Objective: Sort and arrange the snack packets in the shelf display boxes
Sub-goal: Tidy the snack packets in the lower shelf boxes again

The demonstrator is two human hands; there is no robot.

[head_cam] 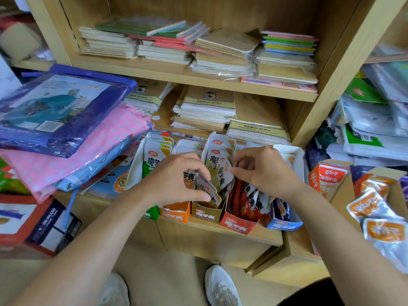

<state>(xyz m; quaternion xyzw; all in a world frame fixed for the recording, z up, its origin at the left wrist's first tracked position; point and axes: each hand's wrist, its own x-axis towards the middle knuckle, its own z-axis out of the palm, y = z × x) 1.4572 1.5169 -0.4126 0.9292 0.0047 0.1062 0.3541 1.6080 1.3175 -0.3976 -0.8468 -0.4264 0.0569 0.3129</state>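
Several narrow display boxes stand side by side on the lower shelf: green, orange, brown, red and blue. Each holds upright snack packets. My left hand pinches a brown-printed packet at the front of the brown box. My right hand pinches the edge of another olive-brown packet standing in that same box. Red packets fill the red box under my right wrist.
Stacked notebooks fill the two upper shelves. Folded plastic-wrapped raincoats pile at the left. A cardboard box of orange packets sits at the right beside an orange carton. My white shoes are on the floor below.
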